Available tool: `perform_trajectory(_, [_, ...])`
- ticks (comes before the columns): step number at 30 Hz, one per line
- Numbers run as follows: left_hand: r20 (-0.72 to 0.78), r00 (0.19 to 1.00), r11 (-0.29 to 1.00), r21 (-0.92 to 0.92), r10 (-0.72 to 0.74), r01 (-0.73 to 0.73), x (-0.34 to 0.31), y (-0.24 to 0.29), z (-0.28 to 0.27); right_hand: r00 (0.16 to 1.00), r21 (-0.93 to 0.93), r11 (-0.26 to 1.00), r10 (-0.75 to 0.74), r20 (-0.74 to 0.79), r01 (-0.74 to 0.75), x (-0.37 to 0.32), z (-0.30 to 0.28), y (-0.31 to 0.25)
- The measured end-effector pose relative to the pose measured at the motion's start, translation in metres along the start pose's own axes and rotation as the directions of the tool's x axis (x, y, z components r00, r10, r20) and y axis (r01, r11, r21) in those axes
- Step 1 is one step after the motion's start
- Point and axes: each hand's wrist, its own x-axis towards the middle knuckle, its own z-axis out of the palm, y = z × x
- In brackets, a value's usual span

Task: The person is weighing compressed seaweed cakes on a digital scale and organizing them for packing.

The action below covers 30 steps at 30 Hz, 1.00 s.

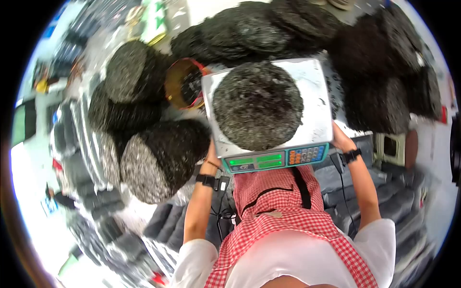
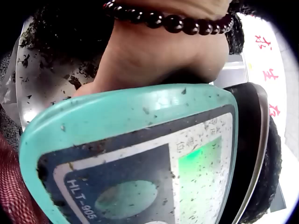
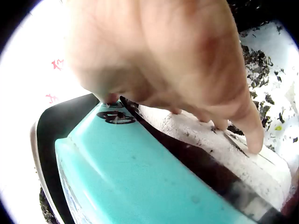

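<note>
A digital scale with a turquoise body point(image 1: 269, 163) and a white metal platform point(image 1: 314, 96) sits before the person, its display lit green. A round cake of dried dark seaweed point(image 1: 258, 105) lies flat on the platform. At the scale's left side, my left hand point(image 1: 211, 152) grips the body below the platform; in the left wrist view this hand point(image 2: 159, 60) disappears behind the turquoise housing, fingers mostly hidden. My right hand point(image 1: 342, 138) holds the opposite side. The right wrist view has that hand point(image 3: 177, 60) bent over the edge, fingertips against a white, flake-dusted surface.
Seaweed cakes lie piled behind the scale point(image 1: 240, 31). Thick seaweed stacks stand at left point(image 1: 165, 153) and right point(image 1: 377, 103). An open red-rimmed tin point(image 1: 180, 89) is close to the scale's left edge. Loose flakes point(image 3: 261, 70) litter the white surface beside the right hand.
</note>
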Motion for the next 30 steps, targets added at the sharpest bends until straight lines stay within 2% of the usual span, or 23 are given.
perform_trajectory(1, [-0.036,0.999,1.000,-0.024,0.006,-0.007,-0.006,0.001,0.007,0.998,-0.062,0.998,-0.014,-0.058,0.010,-0.006,0.009,-0.007])
perform_trajectory(3, [0.032,0.999,0.999,-0.034,-0.007,0.008,0.000,-0.007,0.001,0.996,-0.067,0.998,-0.008,-0.089,0.002,-0.004,-0.004,-0.001])
perform_trajectory(5, [0.176,0.983,0.998,-0.037,0.051,-0.045,-0.004,-0.013,0.002,0.997,-0.051,0.997,-0.058,-0.048,0.056,0.008,-0.033,0.013])
perform_trajectory(7, [0.402,0.914,0.997,-0.063,0.056,-0.033,0.003,-0.015,0.001,0.999,-0.036,0.998,-0.044,-0.011,0.044,0.009,-0.049,0.017])
perform_trajectory(8, [0.411,0.910,0.999,-0.038,0.051,-0.039,0.003,-0.012,0.008,0.999,-0.003,0.999,-0.053,0.002,0.053,0.009,-0.058,0.020])
perform_trajectory(9, [0.343,0.934,0.995,-0.019,0.100,-0.099,-0.016,-0.002,0.029,0.999,0.011,1.000,-0.021,-0.029,0.022,0.008,-0.060,0.019])
perform_trajectory(12, [0.345,0.939,1.000,-0.014,0.006,-0.001,-0.012,0.013,0.042,0.997,0.111,0.992,-0.062,-0.053,0.067,-0.001,-0.053,0.021])
perform_trajectory(13, [0.353,0.935,0.999,0.016,0.027,-0.035,-0.017,0.017,0.044,0.997,0.102,0.993,-0.055,-0.050,0.060,-0.004,-0.050,0.015])
perform_trajectory(15, [0.293,0.956,0.997,-0.063,-0.028,0.049,-0.021,0.015,0.044,0.992,-0.226,0.971,-0.096,-0.084,0.075,-0.016,-0.036,-0.028])
perform_trajectory(16, [0.312,0.949,0.998,0.026,0.042,-0.053,-0.006,-0.003,0.029,0.951,-0.355,0.917,-0.254,-0.176,0.180,-0.028,-0.019,-0.061])
perform_trajectory(17, [0.369,0.883,0.916,0.160,0.289,-0.367,-0.037,-0.005,0.019,0.877,-0.480,0.838,-0.412,-0.248,0.259,-0.045,0.006,-0.094])
perform_trajectory(18, [0.449,0.844,0.862,0.257,0.294,-0.437,-0.077,0.009,0.010,0.808,-0.596,0.729,-0.549,-0.215,0.337,-0.057,0.035,-0.124])
perform_trajectory(19, [0.536,0.789,0.717,0.418,0.301,-0.558,-0.133,0.030,0.002,0.725,-0.700,0.596,-0.670,-0.163,0.393,-0.071,0.064,-0.156])
perform_trajectory(20, [0.612,0.745,0.729,0.378,0.267,-0.571,-0.185,0.050,-0.003,0.657,-0.757,0.409,-0.753,0.035,0.509,-0.081,0.095,-0.182])
perform_trajectory(21, [0.654,0.691,0.711,0.325,0.307,-0.624,-0.213,0.056,-0.014,0.562,-0.767,0.201,-0.792,0.239,0.609,-0.087,0.128,-0.204])
perform_trajectory(22, [0.693,0.612,0.533,0.376,0.380,-0.758,-0.240,0.071,-0.024,0.553,-0.716,0.157,-0.751,0.361,0.680,-0.093,0.173,-0.216])
perform_trajectory(23, [0.736,0.493,0.142,0.487,0.465,-0.862,-0.261,0.091,-0.036,0.527,-0.653,0.116,-0.703,0.478,0.748,-0.093,0.222,-0.218])
perform_trajectory(25, [0.721,0.314,-0.253,0.561,0.618,-0.788,-0.272,0.111,-0.070,0.541,-0.659,-0.064,-0.513,0.666,0.750,-0.080,0.312,-0.206])
perform_trajectory(26, [0.685,0.327,-0.394,0.673,0.651,-0.626,-0.277,0.121,-0.076,0.490,-0.613,-0.205,-0.433,0.756,0.763,-0.063,0.351,-0.193])
perform_trajectory(27, [0.652,0.327,-0.506,0.747,0.684,-0.431,-0.279,0.133,-0.082,0.537,-0.600,-0.272,-0.274,0.798,0.752,-0.040,0.383,-0.180])
perform_trajectory(28, [0.598,0.391,-0.524,0.802,0.700,-0.288,-0.271,0.134,-0.089,0.404,-0.450,-0.472,-0.202,0.892,0.758,0.013,0.399,-0.155])
perform_trajectory(29, [0.585,0.424,-0.551,0.806,0.691,-0.214,-0.254,0.131,-0.101,0.541,-0.515,-0.490,-0.099,0.835,0.704,0.056,0.421,-0.132])
perform_trajectory(30, [0.575,0.399,-0.549,0.814,0.715,-0.189,-0.242,0.126,-0.112,0.737,-0.642,-0.534,-0.052,0.674,0.550,0.085,0.441,-0.110])
